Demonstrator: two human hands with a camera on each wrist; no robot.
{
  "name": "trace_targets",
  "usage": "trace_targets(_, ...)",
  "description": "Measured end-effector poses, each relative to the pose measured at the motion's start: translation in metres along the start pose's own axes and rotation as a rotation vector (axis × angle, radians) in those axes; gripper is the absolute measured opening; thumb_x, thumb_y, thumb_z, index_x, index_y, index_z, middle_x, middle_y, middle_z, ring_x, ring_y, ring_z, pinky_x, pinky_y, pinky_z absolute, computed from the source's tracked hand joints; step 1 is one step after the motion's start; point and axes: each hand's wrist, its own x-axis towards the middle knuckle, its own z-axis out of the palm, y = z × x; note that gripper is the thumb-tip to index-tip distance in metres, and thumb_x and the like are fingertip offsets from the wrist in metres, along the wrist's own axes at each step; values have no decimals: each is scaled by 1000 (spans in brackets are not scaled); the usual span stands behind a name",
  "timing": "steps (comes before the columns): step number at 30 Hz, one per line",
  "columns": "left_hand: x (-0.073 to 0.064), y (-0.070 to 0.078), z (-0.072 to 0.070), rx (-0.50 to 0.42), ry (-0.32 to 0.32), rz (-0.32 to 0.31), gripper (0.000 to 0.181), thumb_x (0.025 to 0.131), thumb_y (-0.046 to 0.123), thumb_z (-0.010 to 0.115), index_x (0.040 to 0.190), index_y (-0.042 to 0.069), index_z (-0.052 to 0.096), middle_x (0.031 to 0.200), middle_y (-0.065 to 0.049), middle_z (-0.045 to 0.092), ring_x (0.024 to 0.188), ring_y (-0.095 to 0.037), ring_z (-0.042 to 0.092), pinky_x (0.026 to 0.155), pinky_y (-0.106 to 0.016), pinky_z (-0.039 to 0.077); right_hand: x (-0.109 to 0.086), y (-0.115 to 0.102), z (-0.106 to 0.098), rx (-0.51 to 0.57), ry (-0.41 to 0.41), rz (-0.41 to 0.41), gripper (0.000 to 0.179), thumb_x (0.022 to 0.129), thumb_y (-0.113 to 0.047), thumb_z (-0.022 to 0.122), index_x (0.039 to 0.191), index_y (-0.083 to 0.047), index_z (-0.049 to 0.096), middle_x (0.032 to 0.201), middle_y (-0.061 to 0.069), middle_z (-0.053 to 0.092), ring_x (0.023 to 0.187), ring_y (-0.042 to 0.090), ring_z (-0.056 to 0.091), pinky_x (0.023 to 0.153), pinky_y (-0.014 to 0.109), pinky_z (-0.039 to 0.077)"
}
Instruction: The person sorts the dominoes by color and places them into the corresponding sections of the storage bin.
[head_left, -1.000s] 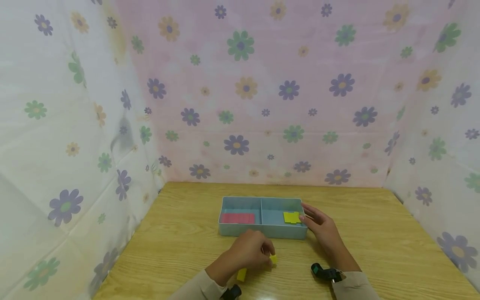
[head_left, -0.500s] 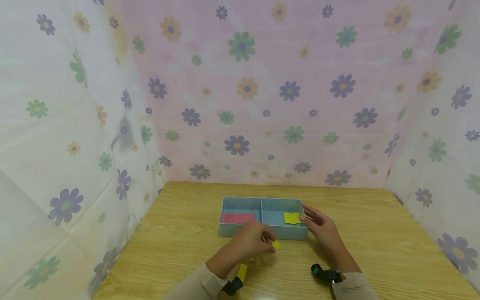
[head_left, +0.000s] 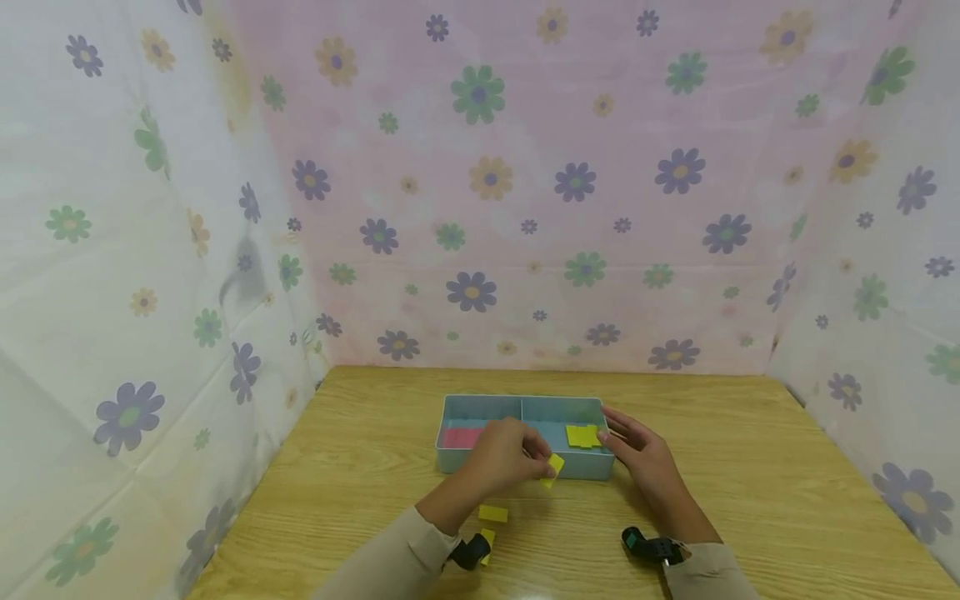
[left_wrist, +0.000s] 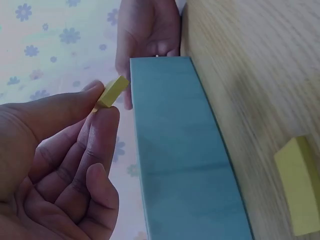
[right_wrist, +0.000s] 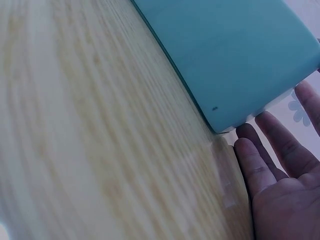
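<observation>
My left hand (head_left: 504, 457) pinches a small yellow block (head_left: 553, 469) between thumb and fingertip, in front of the blue two-compartment box (head_left: 592, 467). In the left wrist view, that yellow block (left_wrist: 114, 91) sticks out beyond the fingertips, beside the box wall (left_wrist: 175, 150). My right hand (head_left: 651, 462) rests on the box's right end, its thumb reaching over the rim. From the right wrist, the straight fingers (right_wrist: 282, 142) touch the end wall. Yellow blocks (head_left: 582, 436) lie in the right compartment. Pink blocks (head_left: 460, 437) lie in the left one, partly hidden by my left hand.
Two more yellow blocks lie on the wooden table (head_left: 360, 517) near my left wrist: one block (head_left: 493, 513) crosswise, the other block (head_left: 489, 540) partly behind the black wrist camera (head_left: 471, 552). Flower-patterned cloth (head_left: 525, 250) closes off the back and both sides.
My left hand has lifted the yellow block from the table and moved it forward to the box's front wall. The crosswise block on the table has come into view. My right hand stays put.
</observation>
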Motion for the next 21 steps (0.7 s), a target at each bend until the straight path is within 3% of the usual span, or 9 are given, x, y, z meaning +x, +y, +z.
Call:
trace_targets(5,11,3,-1,-93,24,-72,10,84,25,89,86,20,80,76,13,70,69,-5,64,60,-25,55,-1,1,-1,-4,-6,3,67,97,-50,69,156,-28,48,161,8,46,146,32,46,100,18,52)
trace_targets(12,22,12,-5,-202,5,-143,10,86,24,87,88,19,79,78,8,73,76,-18,75,66,-30,57,-1,0,0,-26,3,12,67,97,-51,68,157,-27,47,161,9,46,147,32,46,105,24,52)
trace_targets(21,39,14,-14,-199,30,-183,10,86,23,87,86,18,78,75,6,74,76,-19,76,65,-31,57,0,-1,1,6,3,26,69,96,-52,70,157,-29,47,161,7,46,147,30,45,107,27,52)
